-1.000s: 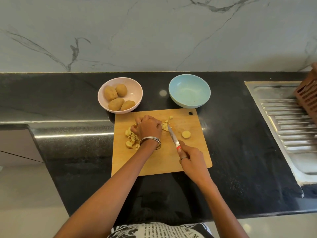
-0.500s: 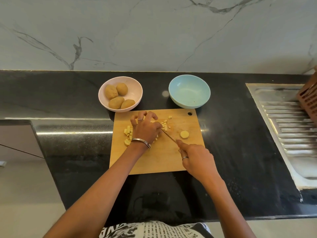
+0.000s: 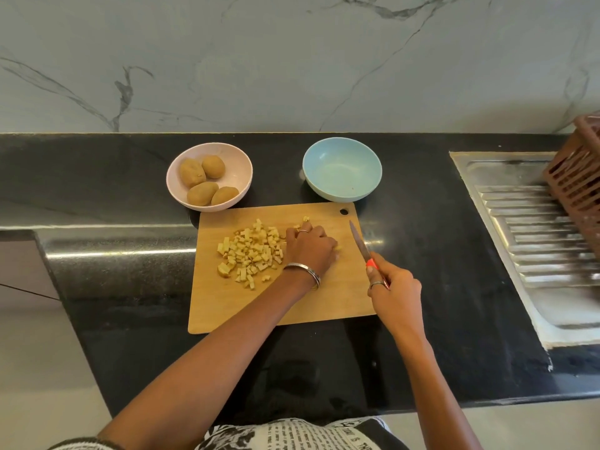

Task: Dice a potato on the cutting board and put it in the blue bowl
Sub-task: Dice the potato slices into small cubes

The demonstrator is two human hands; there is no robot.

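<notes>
Dicing nearly done, judging by heap of potato cubes (image 3: 250, 254) on board (image 3: 292, 306) just left of left hand (image 3: 310, 250), curled over last bit; right hand (image 3: 394, 289) gripping knife (image 3: 360, 245), lifted clear; next, probably scooping cubes into blue bowl (image 3: 342, 170) beyond, still bare.

Black polished stone desk (image 3: 422, 254), glossy, speckled. Matt wooden cutting board (image 3: 292, 306). Smooth matt blue bowl (image 3: 342, 170), pink bowl (image 3: 240, 164), possibly plastic. Ribbed steel drainboard (image 3: 535, 241). Marble-look wall (image 3: 292, 60). Metal knife (image 3: 358, 241) blade.
</notes>
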